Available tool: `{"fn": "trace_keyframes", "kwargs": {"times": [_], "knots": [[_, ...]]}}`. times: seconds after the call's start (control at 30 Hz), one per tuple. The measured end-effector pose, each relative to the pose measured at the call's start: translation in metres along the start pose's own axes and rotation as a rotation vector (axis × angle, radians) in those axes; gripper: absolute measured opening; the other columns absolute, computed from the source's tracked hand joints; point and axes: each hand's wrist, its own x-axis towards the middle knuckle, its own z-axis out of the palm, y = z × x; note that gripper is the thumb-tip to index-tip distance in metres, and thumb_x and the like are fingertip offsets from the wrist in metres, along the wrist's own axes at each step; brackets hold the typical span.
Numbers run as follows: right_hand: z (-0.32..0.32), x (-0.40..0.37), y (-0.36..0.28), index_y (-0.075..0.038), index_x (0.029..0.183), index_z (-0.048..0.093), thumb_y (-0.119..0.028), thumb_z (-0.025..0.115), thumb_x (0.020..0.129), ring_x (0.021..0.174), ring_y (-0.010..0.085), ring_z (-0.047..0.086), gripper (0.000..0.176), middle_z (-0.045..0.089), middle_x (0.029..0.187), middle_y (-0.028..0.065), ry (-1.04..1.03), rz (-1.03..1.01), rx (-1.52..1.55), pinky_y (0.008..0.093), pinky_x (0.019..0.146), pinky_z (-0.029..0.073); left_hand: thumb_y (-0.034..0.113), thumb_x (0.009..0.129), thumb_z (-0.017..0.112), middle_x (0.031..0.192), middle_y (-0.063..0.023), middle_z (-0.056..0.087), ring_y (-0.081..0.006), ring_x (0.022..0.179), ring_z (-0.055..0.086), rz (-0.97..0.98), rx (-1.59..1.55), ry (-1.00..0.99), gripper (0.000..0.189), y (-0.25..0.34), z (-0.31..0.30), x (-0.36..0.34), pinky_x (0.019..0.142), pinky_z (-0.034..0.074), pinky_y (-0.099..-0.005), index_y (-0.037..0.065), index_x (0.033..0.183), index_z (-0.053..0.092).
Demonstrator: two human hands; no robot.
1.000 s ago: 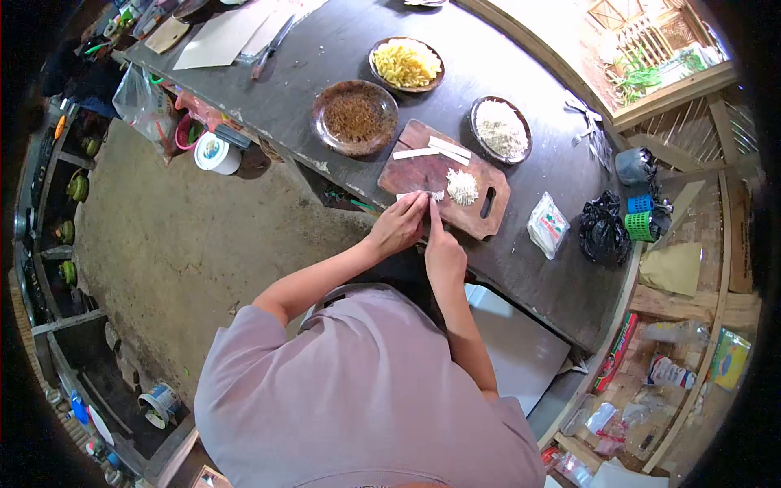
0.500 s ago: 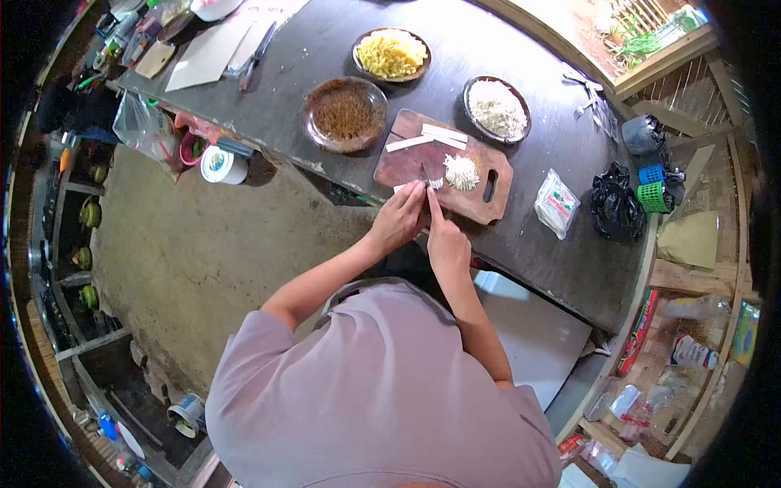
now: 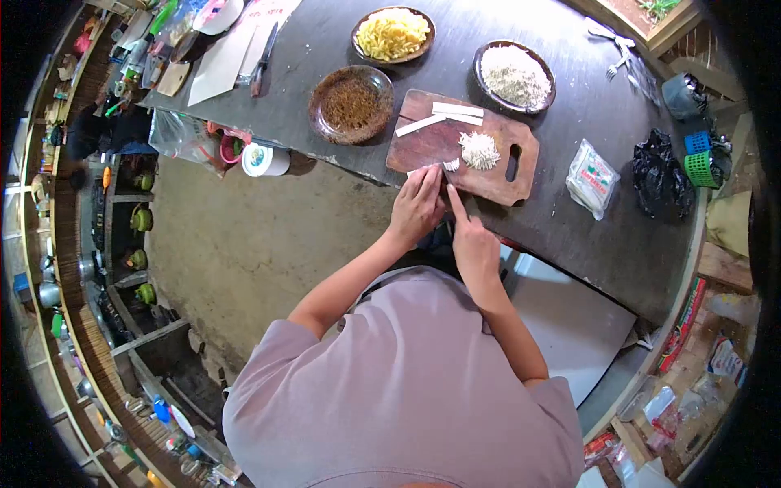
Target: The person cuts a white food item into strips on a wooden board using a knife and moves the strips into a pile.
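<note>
A wooden cutting board [image 3: 419, 142] lies on the dark table. My left hand [image 3: 416, 207] presses a white strip against the board's near edge, fingers curled over it. My right hand [image 3: 472, 244] holds a knife, its forefinger stretched along the blade, which meets the strip's cut end [image 3: 450, 165]. A small heap of thin white slivers [image 3: 479, 150] sits in the board's middle. Two more white strips [image 3: 443, 116] lie at the board's far side.
Behind the board stand a brown bowl of dark shreds [image 3: 351, 103], a bowl of yellow pieces [image 3: 393, 34] and a bowl of white shreds [image 3: 514, 76]. To the right lie a white packet [image 3: 592, 177] and a black bag [image 3: 660, 176]. Another knife [image 3: 262, 57] rests at far left.
The view has shifted, so the table sits higher and further right in frame. Both hands stay on the strip at the board's near edge, cutting on.
</note>
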Motion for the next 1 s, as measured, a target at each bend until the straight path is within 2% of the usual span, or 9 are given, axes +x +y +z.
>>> {"fn": "trace_keyframes", "kwargs": {"times": [0.13, 0.33, 0.4, 0.43, 0.57, 0.63, 0.87, 0.9, 1.0], "knots": [[-0.005, -0.02, 0.014, -0.035, 0.165, 0.03, -0.005, 0.054, 0.096, 0.063, 0.0318, 0.073, 0.079, 0.065, 0.075, 0.0133, -0.035, -0.014, 0.013, 0.0446, 0.055, 0.061, 0.016, 0.087, 0.064, 0.146, -0.0156, 0.053, -0.0328, 0.137, 0.049, -0.016, 0.013, -0.018, 0.062, 0.004, -0.003, 0.0, 0.118, 0.04, -0.0422, -0.006, 0.144, 0.054], [0.008, 0.023, -0.002, -0.034, 0.165, 0.032, -0.007, 0.058, 0.094, 0.063, 0.0291, 0.074, 0.08, 0.066, 0.075, 0.0112, 0.076, -0.05, -0.001, 0.0412, 0.056, 0.062, 0.014, 0.088, 0.066, 0.143, -0.0193, 0.054, -0.0361, 0.136, 0.051, 0.004, 0.0, -0.005, 0.054, 0.004, 0.0, 0.0, 0.116, 0.042, -0.0456, -0.007, 0.137, 0.058], [0.004, 0.015, 0.003, -0.034, 0.165, 0.031, -0.006, 0.057, 0.095, 0.064, 0.0292, 0.074, 0.08, 0.066, 0.075, 0.0111, 0.042, -0.05, -0.008, 0.0413, 0.057, 0.062, 0.014, 0.089, 0.065, 0.142, -0.0191, 0.055, -0.0362, 0.136, 0.051, 0.005, 0.044, -0.004, 0.052, 0.004, 0.002, 0.0, 0.116, 0.042, -0.0457, -0.007, 0.136, 0.059], [0.007, 0.004, 0.011, -0.036, 0.164, 0.032, -0.007, 0.056, 0.096, 0.063, 0.0337, 0.073, 0.078, 0.067, 0.076, 0.0143, 0.045, -0.041, 0.053, 0.047, 0.057, 0.061, 0.013, 0.089, 0.064, 0.142, -0.0189, 0.055, -0.0363, 0.135, 0.051, -0.008, 0.042, -0.005, 0.053, 0.005, 0.003, 0.001, 0.116, 0.042, -0.0458, -0.007, 0.137, 0.058], [0.001, -0.018, 0.021, -0.036, 0.164, 0.032, -0.008, 0.056, 0.097, 0.063, 0.0335, 0.073, 0.077, 0.068, 0.076, 0.0144, 0.03, -0.038, 0.033, 0.0469, 0.057, 0.061, 0.014, 0.088, 0.062, 0.145, -0.0189, 0.053, -0.0341, 0.137, 0.049, 0.009, 0.084, -0.006, 0.058, 0.005, 0.001, 0.0, 0.117, 0.041, -0.0438, -0.008, 0.14, 0.055], [0.0, -0.001, 0.016, -0.034, 0.165, 0.03, -0.006, 0.055, 0.096, 0.066, 0.0302, 0.075, 0.079, 0.067, 0.075, 0.0126, 0.009, -0.062, 0.042, 0.0424, 0.059, 0.063, 0.014, 0.088, 0.063, 0.145, -0.0186, 0.053, -0.0341, 0.137, 0.049, -0.001, 0.086, 0.014, 0.057, 0.006, 0.006, -0.001, 0.117, 0.042, -0.0435, -0.008, 0.14, 0.056], [0.013, 0.01, 0.024, -0.036, 0.165, 0.029, -0.009, 0.054, 0.097, 0.067, 0.0322, 0.075, 0.078, 0.069, 0.076, 0.014, 0.047, -0.126, 0.031, 0.0442, 0.059, 0.062, 0.015, 0.087, 0.064, 0.145, -0.0161, 0.054, -0.0323, 0.138, 0.049, -0.06, 0.081, 0.079, 0.056, 0.011, 0.01, -0.003, 0.116, 0.042, -0.0422, -0.007, 0.138, 0.059], [0.006, -0.001, 0.027, -0.036, 0.165, 0.03, -0.009, 0.055, 0.098, 0.067, 0.038, 0.073, 0.076, 0.069, 0.074, 0.0179, 0.038, -0.105, 0.073, 0.0508, 0.062, 0.061, 0.015, 0.087, 0.064, 0.145, -0.0164, 0.054, -0.0323, 0.139, 0.049, -0.066, 0.064, 0.079, 0.057, 0.011, 0.011, -0.003, 0.117, 0.042, -0.0421, -0.007, 0.138, 0.058], [0.005, -0.009, 0.029, -0.036, 0.166, 0.027, -0.008, 0.054, 0.097, 0.063, 0.0331, 0.074, 0.08, 0.068, 0.073, 0.0132, 0.014, -0.101, -0.022, 0.0464, 0.057, 0.062, 0.015, 0.088, 0.062, 0.145, -0.0185, 0.054, -0.0338, 0.139, 0.049, -0.067, 0.038, 0.079, 0.056, 0.011, 0.009, -0.001, 0.117, 0.041, -0.0428, -0.008, 0.139, 0.057]]}}
